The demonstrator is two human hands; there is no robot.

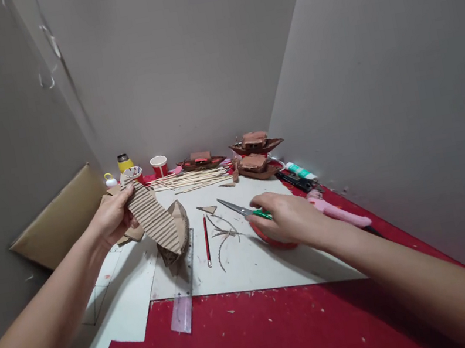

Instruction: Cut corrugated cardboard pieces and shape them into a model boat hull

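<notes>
The left hand (117,217) grips a ridged piece of cardboard (150,216) at its far end, left of the middle of the scene, above a cardboard boat hull (182,221). The right hand (282,216) is closed on the green handle of the scissors (234,207), whose blades point far left. Between the 2 hands, a red pencil (207,242) lies beside thin curved scraps (225,232). A clear ruler (182,313) lies nearer. At the far side of the red surface (252,343), 3 model boats (256,164) stand right of 2 paper cups (159,166).
</notes>
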